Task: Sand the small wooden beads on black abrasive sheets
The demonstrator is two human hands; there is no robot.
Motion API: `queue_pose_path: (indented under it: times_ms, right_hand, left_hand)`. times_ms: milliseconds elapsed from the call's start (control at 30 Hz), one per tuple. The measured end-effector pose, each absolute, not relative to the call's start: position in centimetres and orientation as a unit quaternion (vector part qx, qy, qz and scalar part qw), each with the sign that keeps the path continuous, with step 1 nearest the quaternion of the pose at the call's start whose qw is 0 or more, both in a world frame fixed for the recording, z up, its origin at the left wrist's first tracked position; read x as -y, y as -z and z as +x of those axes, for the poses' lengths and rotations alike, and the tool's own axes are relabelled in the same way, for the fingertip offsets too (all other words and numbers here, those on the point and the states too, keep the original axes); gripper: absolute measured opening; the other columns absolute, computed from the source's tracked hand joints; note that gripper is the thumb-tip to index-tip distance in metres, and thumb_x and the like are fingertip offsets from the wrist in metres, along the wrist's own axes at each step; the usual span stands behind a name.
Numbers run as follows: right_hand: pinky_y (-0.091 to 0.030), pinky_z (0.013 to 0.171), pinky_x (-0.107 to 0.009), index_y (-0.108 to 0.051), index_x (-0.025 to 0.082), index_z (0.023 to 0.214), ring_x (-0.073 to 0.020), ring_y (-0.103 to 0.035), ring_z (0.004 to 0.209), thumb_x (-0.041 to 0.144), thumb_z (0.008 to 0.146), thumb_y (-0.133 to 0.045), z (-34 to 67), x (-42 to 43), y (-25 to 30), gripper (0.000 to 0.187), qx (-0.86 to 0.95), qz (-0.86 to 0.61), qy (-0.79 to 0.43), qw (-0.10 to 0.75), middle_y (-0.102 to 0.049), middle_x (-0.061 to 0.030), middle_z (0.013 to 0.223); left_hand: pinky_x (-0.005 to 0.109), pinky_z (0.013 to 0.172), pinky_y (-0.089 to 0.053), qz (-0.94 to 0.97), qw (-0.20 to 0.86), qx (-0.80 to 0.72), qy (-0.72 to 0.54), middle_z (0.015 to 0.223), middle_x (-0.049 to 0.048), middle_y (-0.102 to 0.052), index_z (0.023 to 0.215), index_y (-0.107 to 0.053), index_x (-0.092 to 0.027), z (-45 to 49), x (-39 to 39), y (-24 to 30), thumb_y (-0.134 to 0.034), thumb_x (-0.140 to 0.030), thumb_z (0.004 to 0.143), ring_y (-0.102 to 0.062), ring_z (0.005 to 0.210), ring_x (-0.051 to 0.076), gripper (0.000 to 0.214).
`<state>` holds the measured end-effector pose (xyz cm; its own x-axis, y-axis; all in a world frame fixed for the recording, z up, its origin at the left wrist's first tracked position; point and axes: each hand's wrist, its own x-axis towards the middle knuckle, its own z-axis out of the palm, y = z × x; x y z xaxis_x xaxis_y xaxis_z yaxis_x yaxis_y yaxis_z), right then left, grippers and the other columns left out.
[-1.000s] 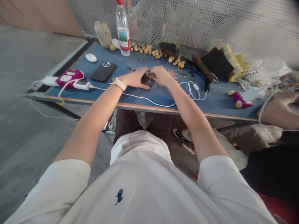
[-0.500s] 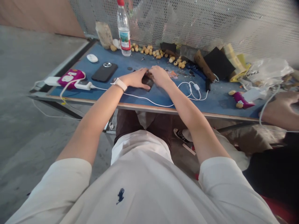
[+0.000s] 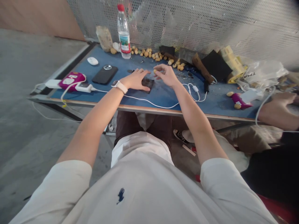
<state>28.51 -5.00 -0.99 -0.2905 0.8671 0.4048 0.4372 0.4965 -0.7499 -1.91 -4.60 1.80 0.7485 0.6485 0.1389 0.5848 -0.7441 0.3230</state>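
My left hand [image 3: 136,80] lies spread on the blue table, with its thumb and palm edge on a flat dark square sheet [image 3: 149,84] that looks like sandpaper. The hand covers part of that sheet. To its right, my right hand [image 3: 167,74] is raised a little, its thumb and fingers pinched on a small tan round piece [image 3: 154,71]. Only a bit of that piece shows between the fingertips. Similar tan round pieces [image 3: 149,53] lie in a row along the back of the table.
A water bottle [image 3: 124,40], a phone [image 3: 105,74] and a white mouse-like object [image 3: 92,61] stand or lie at left. A white cable [image 3: 151,102] runs in front of my hands. Pouches, black sheets [image 3: 218,65] and a plastic bag [image 3: 263,73] lie right. Another person's hand [image 3: 279,110] rests at far right.
My right hand has moved right, away from my left hand and off the dark sheet, and the tan piece now shows in its fingers. My left hand stays nearly in place.
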Motion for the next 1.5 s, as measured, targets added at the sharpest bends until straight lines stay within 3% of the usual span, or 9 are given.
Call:
queue_pose_path:
  times_ms: [100, 433, 667, 867, 1000, 1167, 1333, 1400, 1500]
  right_hand:
    - [-0.082, 0.111, -0.064, -0.085, 0.035, 0.151, -0.0417, -0.09, 0.127, 0.109, 0.1, -0.086, 28.0, 5.7, 0.9, 0.09, 0.756, -0.426, -0.29, 0.404, -0.086, -0.0142, 0.137]
    - [-0.082, 0.11, -0.064, -0.077, 0.035, 0.125, -0.0389, -0.088, 0.122, 0.108, 0.08, -0.105, 27.2, 7.1, -0.2, 0.09, 0.69, -0.416, -0.395, 0.441, -0.086, -0.0081, 0.125]
    - [-0.083, 0.11, -0.059, -0.077, 0.036, 0.125, -0.037, -0.091, 0.12, 0.102, 0.083, -0.108, 26.8, 8.0, -1.1, 0.084, 0.679, -0.406, -0.418, 0.447, -0.086, -0.0058, 0.119]
    - [-0.082, 0.113, -0.057, -0.074, 0.036, 0.127, -0.0371, -0.092, 0.128, 0.102, 0.081, -0.109, 27.4, 7.3, -0.6, 0.087, 0.662, -0.388, -0.45, 0.457, -0.087, -0.0076, 0.13]
    - [-0.08, 0.114, -0.057, -0.076, 0.035, 0.135, -0.0396, -0.091, 0.136, 0.111, 0.081, -0.101, 28.0, 6.5, -0.2, 0.096, 0.665, -0.375, -0.442, 0.47, -0.088, -0.0091, 0.139]
    - [-0.079, 0.117, -0.06, -0.077, 0.039, 0.15, -0.0422, -0.087, 0.147, 0.121, 0.084, -0.088, 28.3, 6.1, -0.4, 0.105, 0.673, -0.394, -0.384, 0.494, -0.088, -0.0089, 0.146]
    - [-0.078, 0.122, -0.059, -0.08, 0.043, 0.149, -0.0429, -0.083, 0.154, 0.128, 0.079, -0.083, 28.0, 6.3, -0.9, 0.11, 0.681, -0.418, -0.337, 0.499, -0.089, -0.009, 0.143]
    - [-0.077, 0.123, -0.06, -0.081, 0.041, 0.149, -0.0431, -0.084, 0.153, 0.129, 0.079, -0.081, 27.9, 6.2, -0.7, 0.112, 0.682, -0.419, -0.325, 0.504, -0.089, -0.0088, 0.139]
    - [-0.077, 0.122, -0.062, -0.081, 0.038, 0.147, -0.0442, -0.085, 0.152, 0.128, 0.08, -0.082, 28.0, 5.7, -0.2, 0.112, 0.676, -0.417, -0.31, 0.523, -0.089, -0.01, 0.137]
  left_hand:
    - [0.073, 0.158, -0.035, 0.924, 0.133, -0.333, -0.131, 0.182, 0.0254, -0.068, 0.192, -0.053, -0.022, -1.8, 4.4, -1.5, -0.098, -0.082, 0.094, -0.051, 0.184, 0.061, 0.124]
    - [0.065, 0.153, -0.05, 0.921, 0.154, -0.289, -0.21, 0.184, 0.0214, -0.06, 0.183, -0.06, -0.028, -1.7, 3.8, -0.9, -0.118, -0.078, 0.078, -0.063, 0.176, 0.055, 0.13]
    - [0.065, 0.15, -0.052, 0.916, 0.148, -0.312, -0.204, 0.171, 0.0231, -0.078, 0.181, -0.062, -0.023, -1.6, 3.8, -0.8, -0.116, -0.063, 0.084, -0.068, 0.173, 0.054, 0.118]
    - [0.059, 0.137, -0.062, 0.884, 0.158, -0.353, -0.262, 0.145, 0.0181, -0.09, 0.153, -0.08, -0.02, -1.0, 4.1, -1.3, -0.086, -0.032, 0.106, -0.085, 0.149, 0.044, 0.048]
    - [0.058, 0.131, -0.064, 0.859, 0.164, -0.367, -0.318, 0.135, 0.0148, -0.091, 0.136, -0.081, -0.026, -0.9, 4.3, -2.0, -0.079, -0.036, 0.115, -0.086, 0.139, 0.039, 0.023]
    - [0.063, 0.134, -0.059, 0.814, 0.139, -0.422, -0.374, 0.143, 0.0084, -0.091, 0.143, -0.077, -0.036, -1.3, 4.6, -3.3, -0.067, -0.058, 0.123, -0.079, 0.148, 0.036, 0.031]
    - [0.062, 0.132, -0.055, 0.773, 0.11, -0.487, -0.392, 0.15, 0.003, -0.088, 0.152, -0.069, -0.048, -1.6, 4.7, -3.9, -0.05, -0.057, 0.124, -0.075, 0.151, 0.032, 0.035]
    - [0.059, 0.133, -0.052, 0.774, 0.113, -0.494, -0.379, 0.146, 0.0016, -0.088, 0.157, -0.064, -0.046, -1.6, 5.0, -4.1, -0.041, -0.063, 0.127, -0.07, 0.153, 0.029, 0.041]
    - [0.054, 0.137, -0.043, 0.805, 0.102, -0.498, -0.305, 0.138, 0.0, -0.087, 0.157, -0.059, -0.036, -1.5, 5.5, -4.8, -0.014, -0.084, 0.128, -0.056, 0.158, 0.024, 0.072]
